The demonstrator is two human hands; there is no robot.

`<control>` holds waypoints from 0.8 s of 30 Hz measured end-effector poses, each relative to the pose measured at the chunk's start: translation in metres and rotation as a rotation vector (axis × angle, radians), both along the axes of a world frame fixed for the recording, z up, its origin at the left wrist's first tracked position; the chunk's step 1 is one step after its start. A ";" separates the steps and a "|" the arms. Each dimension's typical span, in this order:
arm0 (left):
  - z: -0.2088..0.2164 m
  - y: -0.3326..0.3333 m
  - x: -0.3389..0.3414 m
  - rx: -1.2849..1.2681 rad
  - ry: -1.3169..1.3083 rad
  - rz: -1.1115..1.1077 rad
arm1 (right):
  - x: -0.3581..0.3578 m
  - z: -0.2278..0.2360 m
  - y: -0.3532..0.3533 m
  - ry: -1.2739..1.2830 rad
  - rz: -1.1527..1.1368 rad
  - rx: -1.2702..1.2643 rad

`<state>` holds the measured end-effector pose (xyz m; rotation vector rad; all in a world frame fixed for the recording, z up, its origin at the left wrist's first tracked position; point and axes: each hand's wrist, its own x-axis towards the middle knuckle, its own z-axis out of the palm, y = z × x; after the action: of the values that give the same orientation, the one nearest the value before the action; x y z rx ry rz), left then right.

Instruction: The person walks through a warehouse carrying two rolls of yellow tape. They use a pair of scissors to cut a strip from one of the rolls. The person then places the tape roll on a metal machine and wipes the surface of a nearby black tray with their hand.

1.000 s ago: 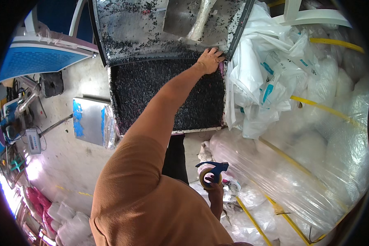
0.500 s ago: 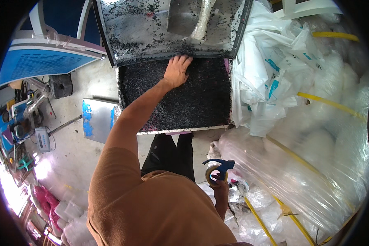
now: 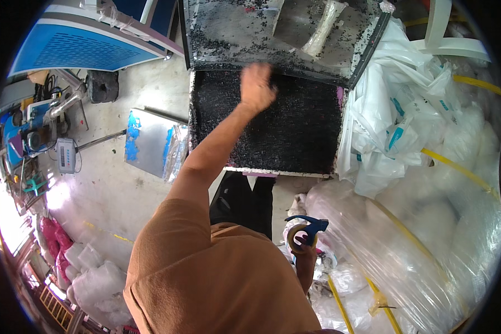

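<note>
My left hand (image 3: pixel 257 88) is over the far side of a shallow bin (image 3: pixel 284 171) filled with black granules (image 3: pixel 295 122). Its fingers reach forward to the dark edge of a grey tray (image 3: pixel 228 50) behind the bin. They look stretched out with nothing in them, though motion blurs them, and I cannot tell whether they touch the edge. Low at my right side, my right hand (image 3: pixel 305 250) grips a blue tape dispenser (image 3: pixel 316 225) that carries a roll of yellowish tape (image 3: pixel 291 238).
Scattered black granules and a clear plastic strip (image 3: pixel 323 30) lie on the tray. White plastic bags (image 3: pixel 395 94) crowd the bin's right side, with large wrapped bundles (image 3: pixel 406 234) nearer me. A metal platform scale (image 3: pixel 150 145) stands left, below a blue panel (image 3: pixel 89 47).
The view has turned, so the bin and tray sit farther right. My left hand has shifted left relative to the bin. My right hand still grips the tape dispenser.
</note>
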<state>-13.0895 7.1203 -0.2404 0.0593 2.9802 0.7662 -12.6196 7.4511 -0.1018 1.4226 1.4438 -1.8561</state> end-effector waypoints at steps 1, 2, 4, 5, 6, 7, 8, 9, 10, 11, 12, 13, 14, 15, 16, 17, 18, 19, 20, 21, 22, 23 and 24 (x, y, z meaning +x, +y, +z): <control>-0.013 -0.024 0.000 -0.108 0.084 0.201 | -0.001 -0.001 0.002 0.018 0.003 -0.012; -0.034 -0.048 -0.003 -0.210 0.166 0.400 | -0.002 -0.002 0.004 0.020 0.025 -0.003; -0.059 -0.089 -0.002 -0.217 0.176 0.713 | -0.001 -0.006 0.007 0.015 0.055 0.008; -0.069 -0.092 -0.001 -0.267 0.084 0.689 | -0.002 -0.008 0.008 0.006 0.067 0.010; -0.078 -0.094 0.002 -0.317 -0.007 0.667 | -0.004 -0.009 0.010 -0.013 0.077 0.004; -0.084 -0.094 0.003 -0.364 -0.099 0.638 | -0.005 -0.011 0.010 -0.033 0.082 0.000; -0.068 -0.075 0.004 -0.437 -0.163 0.536 | -0.007 -0.013 0.009 -0.046 0.085 0.002; -0.054 -0.054 0.005 -0.473 -0.205 0.430 | -0.008 -0.014 0.005 -0.064 0.084 0.003; -0.046 -0.034 0.007 -0.505 -0.247 0.328 | -0.008 -0.013 0.002 -0.082 0.089 0.007; -0.047 -0.017 0.009 -0.492 -0.216 0.268 | -0.009 -0.010 0.000 -0.066 0.095 0.008; -0.049 -0.003 0.010 -0.480 -0.184 0.210 | -0.012 -0.005 -0.003 -0.049 0.103 0.007; -0.045 0.011 0.010 -0.419 -0.165 0.159 | -0.015 -0.003 -0.006 -0.031 0.111 0.007; -0.040 0.023 0.011 -0.357 -0.147 0.113 | -0.017 -0.003 -0.004 -0.029 0.123 0.010; -0.043 0.035 0.012 -0.309 -0.109 0.054 | -0.016 -0.004 0.000 -0.025 0.132 0.014; -0.034 0.041 0.016 -0.261 -0.069 -0.017 | -0.016 -0.002 0.000 -0.021 0.129 0.017; -0.024 0.043 0.025 -0.242 -0.071 -0.103 | -0.017 0.000 0.000 -0.023 0.131 0.005; -0.036 0.039 0.030 -0.109 -0.077 -0.125 | -0.021 -0.001 0.004 -0.024 0.151 0.011; -0.062 0.038 0.040 0.024 -0.082 -0.146 | -0.026 -0.001 0.009 -0.027 0.171 0.018; -0.080 0.041 0.047 0.165 -0.086 -0.206 | -0.020 0.001 0.003 -0.030 0.152 0.032; -0.088 0.034 0.056 0.197 -0.094 -0.155 | -0.019 -0.003 0.004 -0.021 0.143 0.009; -0.094 0.022 0.067 0.229 -0.108 -0.112 | -0.019 -0.005 0.003 -0.018 0.125 -0.013; -0.098 0.008 0.078 0.261 -0.123 -0.067 | -0.016 -0.009 0.003 -0.016 0.109 -0.036; -0.102 -0.003 0.088 0.281 -0.137 0.084 | -0.014 -0.019 0.008 0.073 0.513 0.173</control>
<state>-13.0019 7.1168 -0.3420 -0.1020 2.7417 1.1447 -12.6334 7.4593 -0.1206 0.9349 1.8322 -1.4975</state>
